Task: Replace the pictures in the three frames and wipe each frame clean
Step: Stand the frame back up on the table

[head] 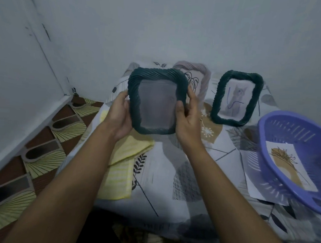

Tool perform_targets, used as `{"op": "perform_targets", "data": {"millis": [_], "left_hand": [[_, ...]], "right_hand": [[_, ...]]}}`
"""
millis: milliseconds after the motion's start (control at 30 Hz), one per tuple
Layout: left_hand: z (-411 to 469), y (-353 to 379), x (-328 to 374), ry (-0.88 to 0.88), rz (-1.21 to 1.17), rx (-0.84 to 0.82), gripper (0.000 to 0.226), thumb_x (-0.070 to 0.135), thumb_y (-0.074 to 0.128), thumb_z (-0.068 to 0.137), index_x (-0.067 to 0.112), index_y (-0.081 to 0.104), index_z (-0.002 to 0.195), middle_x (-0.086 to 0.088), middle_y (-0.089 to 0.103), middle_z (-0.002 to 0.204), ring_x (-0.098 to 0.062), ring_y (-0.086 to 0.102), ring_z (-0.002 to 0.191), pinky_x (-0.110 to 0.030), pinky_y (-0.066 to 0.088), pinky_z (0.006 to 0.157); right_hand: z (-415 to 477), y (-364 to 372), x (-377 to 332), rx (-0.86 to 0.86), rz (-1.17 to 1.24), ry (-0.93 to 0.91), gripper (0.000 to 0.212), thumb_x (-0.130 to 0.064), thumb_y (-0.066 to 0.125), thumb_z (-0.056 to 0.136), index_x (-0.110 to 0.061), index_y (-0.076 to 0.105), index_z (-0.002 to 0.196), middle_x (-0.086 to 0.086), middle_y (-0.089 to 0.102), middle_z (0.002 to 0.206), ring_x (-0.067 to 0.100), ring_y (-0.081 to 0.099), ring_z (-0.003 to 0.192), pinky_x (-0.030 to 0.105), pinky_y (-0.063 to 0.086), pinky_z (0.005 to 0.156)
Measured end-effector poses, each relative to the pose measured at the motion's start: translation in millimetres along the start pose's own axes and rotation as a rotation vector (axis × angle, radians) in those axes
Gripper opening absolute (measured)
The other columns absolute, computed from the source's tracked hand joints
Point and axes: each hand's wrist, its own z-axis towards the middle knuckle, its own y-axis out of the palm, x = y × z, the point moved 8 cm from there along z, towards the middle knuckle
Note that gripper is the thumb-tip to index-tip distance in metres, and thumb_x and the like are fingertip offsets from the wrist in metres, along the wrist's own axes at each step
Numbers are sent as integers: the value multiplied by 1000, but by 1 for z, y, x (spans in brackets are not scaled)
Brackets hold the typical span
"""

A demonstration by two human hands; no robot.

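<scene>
Yellow cloth (122, 168) flat on worktop (170, 179) at left. Above it, left grip (121, 114) curled round left edge of dark green frame (157, 104), lifted clear of worktop. Right grip (189, 119) curled round right edge, thumb over front rim. Further right, second green frame (237, 98) with cat picture, then purple basket (281, 122) holding a print (289, 164).

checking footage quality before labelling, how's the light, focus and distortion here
Head view: dim, flat, bluish light, no glare; soft throughout, so the held frame shows only blank grey and the drawing in the far frame is faint; wide-angle stretching on the purple basket at the right edge.
</scene>
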Motion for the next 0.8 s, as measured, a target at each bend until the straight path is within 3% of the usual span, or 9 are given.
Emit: {"op": "perform_targets", "data": {"millis": [67, 167, 267, 333, 433, 733, 800], "left_hand": [[21, -9, 14, 81, 38, 54, 52, 37, 25, 106, 10, 57, 137, -13, 64, 133, -30, 59, 124, -49, 45, 108], [49, -24, 32, 164, 92, 131, 52, 36, 24, 106, 10, 61, 134, -12, 66, 129, -29, 62, 121, -50, 48, 105], [78, -46, 40, 184, 113, 219, 53, 41, 26, 105, 14, 65, 129, -9, 69, 124, -27, 65, 115, -51, 52, 99], [96, -60, 41, 184, 101, 271, 53, 43, 28, 104, 15, 66, 128, -10, 70, 123, -28, 66, 114, -52, 54, 96], [116, -76, 40, 176, 61, 310, 52, 42, 31, 102, 13, 66, 128, -13, 69, 122, -31, 65, 114, -54, 55, 93], [154, -110, 47, 124, 126, 387, 52, 43, 35, 97, 14, 69, 122, -14, 72, 114, -33, 68, 107, -54, 58, 86], [159, -111, 47, 106, 129, 370, 52, 43, 35, 98, 13, 69, 123, -14, 73, 114, -33, 70, 105, -52, 58, 85]], "right_hand": [[15, 10, 2, -1, -49, -33, 47, -34, 48, 104, -39, 36, 149, -13, 42, 151, 12, 39, 143, 45, 37, 117], [38, 29, 9, -42, -107, -58, 55, -29, 49, 103, -37, 28, 154, -8, 38, 155, 15, 37, 145, 48, 36, 117], [58, 50, 25, -102, -141, -6, 70, -10, 47, 96, -39, 23, 156, -3, 39, 157, 14, 40, 142, 47, 38, 116], [67, 62, 36, -146, -134, 31, 78, -5, 45, 90, -46, 20, 152, -5, 40, 156, 15, 43, 140, 48, 41, 114], [79, 76, 52, -195, -110, 78, 84, 2, 45, 89, -44, 20, 154, -8, 38, 158, 12, 41, 142, 45, 38, 116], [97, 102, 75, -233, -97, 137, 91, 3, 46, 91, -50, 7, 155, -7, 37, 158, 16, 45, 139, 44, 40, 115], [98, 106, 79, -259, -100, 155, 90, 1, 47, 93, -51, 4, 154, -13, 39, 155, 4, 54, 124, 34, 44, 110]]}}
